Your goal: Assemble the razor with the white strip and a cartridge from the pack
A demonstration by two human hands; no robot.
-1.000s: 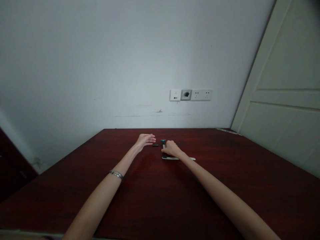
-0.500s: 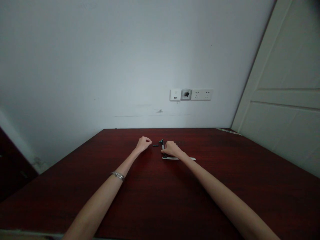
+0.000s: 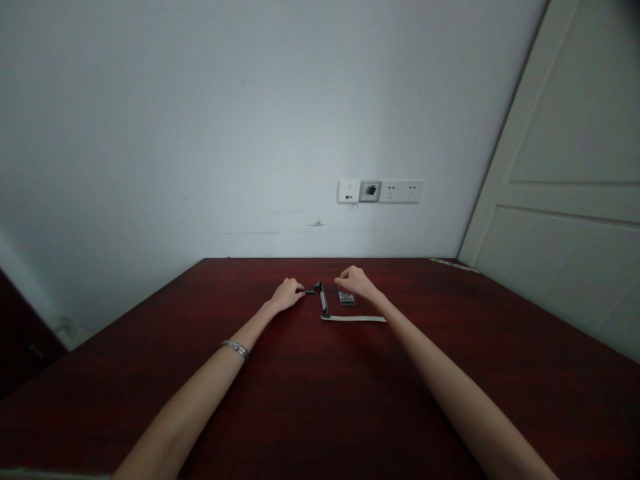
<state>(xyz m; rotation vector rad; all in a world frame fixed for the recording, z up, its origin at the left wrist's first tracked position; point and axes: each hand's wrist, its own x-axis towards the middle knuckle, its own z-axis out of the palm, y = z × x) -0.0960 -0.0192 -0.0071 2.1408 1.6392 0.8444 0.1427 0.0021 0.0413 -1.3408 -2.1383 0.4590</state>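
two hands at work: left hand (image 3: 286, 295) pinches a small dark piece (image 3: 309, 291) beside the razor (image 3: 323, 301); right hand (image 3: 354, 283) hovers half-curled, empty, over a clear case (image 3: 346, 298).

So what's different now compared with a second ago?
The right hand let go of the razor and lifted right, uncovering a small clear case. The left hand closed from open and now pinches a small dark piece. The pale strip stayed put.

The small dark piece (image 3: 309, 291) at the left hand's (image 3: 286, 294) fingertips is perhaps a cap.
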